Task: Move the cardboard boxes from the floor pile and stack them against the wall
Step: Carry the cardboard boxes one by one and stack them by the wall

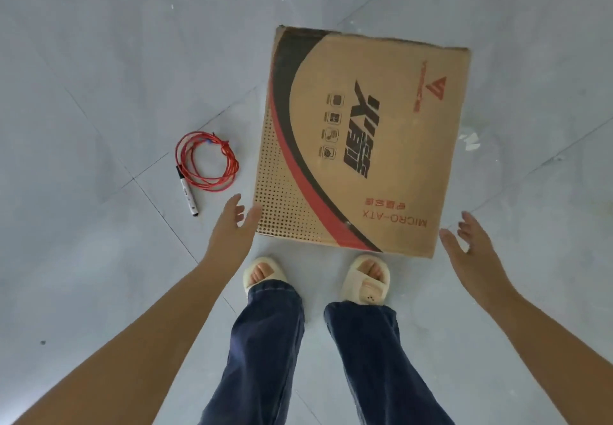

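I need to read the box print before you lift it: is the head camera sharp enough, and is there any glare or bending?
Head view: soft, even light and no glare on the brown printed cardboard box; "MICRO-ATX" reads clearly, upside down, but the small red print is blurred. Wide-angle bending curves the pale tiled floor lines. The open left hand and right hand look slightly soft.

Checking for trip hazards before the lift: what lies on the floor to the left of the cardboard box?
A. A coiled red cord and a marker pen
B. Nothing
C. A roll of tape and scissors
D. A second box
A: a coiled red cord and a marker pen lie left of the cardboard box.
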Available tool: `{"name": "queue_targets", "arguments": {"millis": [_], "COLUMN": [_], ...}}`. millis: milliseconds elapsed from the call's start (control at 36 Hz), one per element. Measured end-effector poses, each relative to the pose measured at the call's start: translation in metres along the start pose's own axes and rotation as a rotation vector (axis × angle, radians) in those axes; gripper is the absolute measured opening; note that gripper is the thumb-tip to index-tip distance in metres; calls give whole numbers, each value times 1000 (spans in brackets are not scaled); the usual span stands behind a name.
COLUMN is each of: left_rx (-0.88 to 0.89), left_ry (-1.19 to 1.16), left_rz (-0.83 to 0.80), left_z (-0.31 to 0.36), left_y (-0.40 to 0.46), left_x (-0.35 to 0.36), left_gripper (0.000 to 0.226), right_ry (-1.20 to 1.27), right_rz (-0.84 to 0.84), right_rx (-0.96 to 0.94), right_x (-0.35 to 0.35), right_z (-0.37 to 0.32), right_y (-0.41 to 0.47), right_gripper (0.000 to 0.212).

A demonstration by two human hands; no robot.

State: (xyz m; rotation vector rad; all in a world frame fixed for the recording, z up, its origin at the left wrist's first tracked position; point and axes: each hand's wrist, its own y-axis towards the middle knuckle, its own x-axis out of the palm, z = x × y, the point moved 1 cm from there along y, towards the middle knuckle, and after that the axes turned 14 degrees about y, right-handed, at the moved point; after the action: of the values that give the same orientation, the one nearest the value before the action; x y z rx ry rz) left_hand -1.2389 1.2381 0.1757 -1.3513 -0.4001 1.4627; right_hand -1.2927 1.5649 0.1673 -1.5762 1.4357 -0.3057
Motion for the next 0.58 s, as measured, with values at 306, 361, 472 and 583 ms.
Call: {"name": "queue_targets", "arguments": {"millis": [306, 361, 472, 583], "left_rx": [69, 52, 29, -8], "left_ry": [-131, -173, -291, -452], "left_rz": [-242, -238, -144, -80], "left_z": [-59, -53, -23, 26], "left_y": [91, 86, 62, 21], "left_x": [55, 49, 20, -25], "left_gripper": [52, 47, 31, 21], "right_ry": [359, 426, 520, 622], "right_rz": [-245, -248, -185, -122], "right_rx": [77, 86, 46, 55], "right_x": [40, 36, 16, -13], "right_z": [87, 74, 28, -35], "right_y": [67, 60, 36, 2], "right_gripper": [86, 90, 81, 45]}}
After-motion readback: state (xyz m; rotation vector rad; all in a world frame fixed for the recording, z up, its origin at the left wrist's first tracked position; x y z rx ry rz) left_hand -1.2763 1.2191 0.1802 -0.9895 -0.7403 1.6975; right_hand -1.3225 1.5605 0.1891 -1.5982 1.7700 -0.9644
